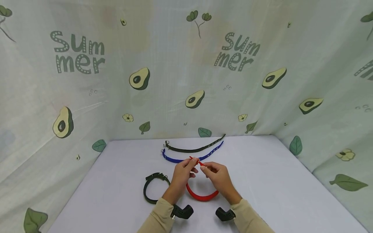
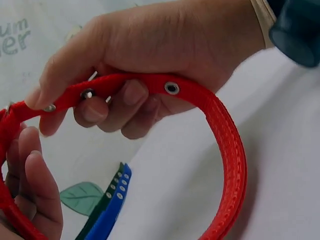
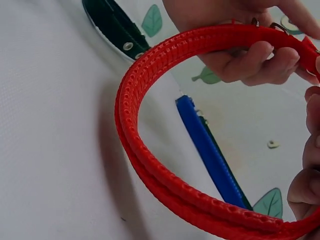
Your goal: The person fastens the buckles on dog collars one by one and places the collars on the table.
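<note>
Red woven eyelet collar strap (image 1: 202,195) is pinched at both ends, left hand (image 1: 183,172) & right hand (image 1: 218,175), fingers curled; buckle prob. at left fingertips. Ends should be kept aligned, loop untwisted.

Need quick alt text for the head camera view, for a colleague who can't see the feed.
Two hands, left hand and right hand, hold the ends of a red collar bent into a loop above a white table. A closed dark green collar lies to the left; a blue collar and an olive collar lie flat behind, before an avocado-print backdrop.
</note>
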Tool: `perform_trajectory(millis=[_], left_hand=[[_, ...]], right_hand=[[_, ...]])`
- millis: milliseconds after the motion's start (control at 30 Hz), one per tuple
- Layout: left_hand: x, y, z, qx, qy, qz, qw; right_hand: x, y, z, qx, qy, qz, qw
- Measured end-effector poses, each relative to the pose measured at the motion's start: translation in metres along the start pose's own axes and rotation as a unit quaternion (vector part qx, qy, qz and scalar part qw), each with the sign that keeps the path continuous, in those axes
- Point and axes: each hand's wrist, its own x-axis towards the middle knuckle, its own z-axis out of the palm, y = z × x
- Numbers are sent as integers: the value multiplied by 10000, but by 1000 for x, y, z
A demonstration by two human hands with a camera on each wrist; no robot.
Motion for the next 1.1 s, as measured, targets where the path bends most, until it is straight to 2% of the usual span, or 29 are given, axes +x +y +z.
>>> perform_trajectory(millis=[200,400,500,733,833,1100], left_hand=[[-1,3,4,-187,195,154,9995],[-4,1,7,62,254,247,9994],[-6,1,9,51,152,308,9994],[-9,6,12,-631,-214,148,9977],[-10,6,11,-759,-269,107,9967],[-10,5,12,-790,97,333,9963]], right_hand=[[0,-3,-5,79,-193,-15,9998],[0,-4,-4,-51,-329,3,9994],[0,-5,-4,-208,-340,4,9992],[1,-12,-7,-113,-361,77,9993],[1,-13,-8,-86,-356,117,9993],[1,-8,-7,88,-274,91,9995]])
